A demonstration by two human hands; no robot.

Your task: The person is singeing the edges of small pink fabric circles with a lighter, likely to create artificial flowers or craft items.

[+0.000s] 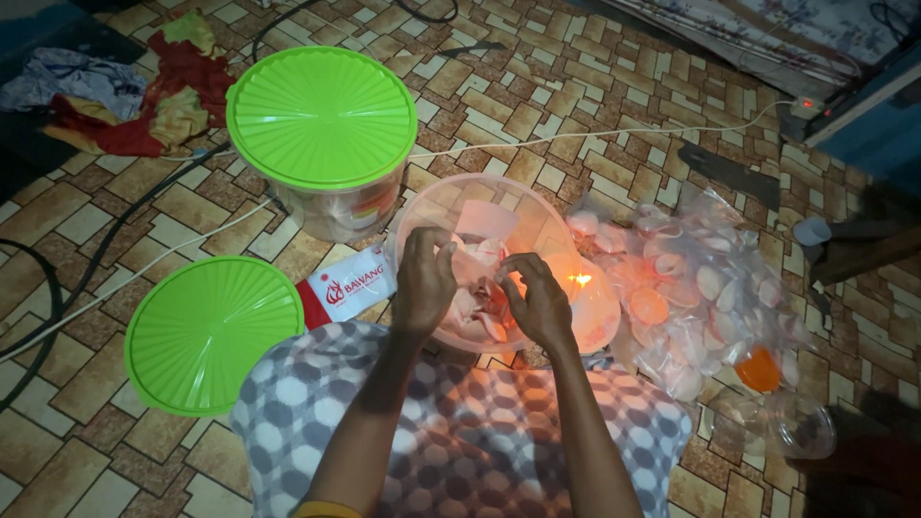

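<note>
both hands over clear plastic bowl [436, 206]; left hand [424, 280] fingers and right hand [539, 302] fingers pinch small plastic packet [477, 261]; small flame [579, 280] just right.

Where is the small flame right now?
In the head view the flame burns just right of the right hand, at the right edge of the clear bowl, with the pile of small sealed packets further right.
</note>
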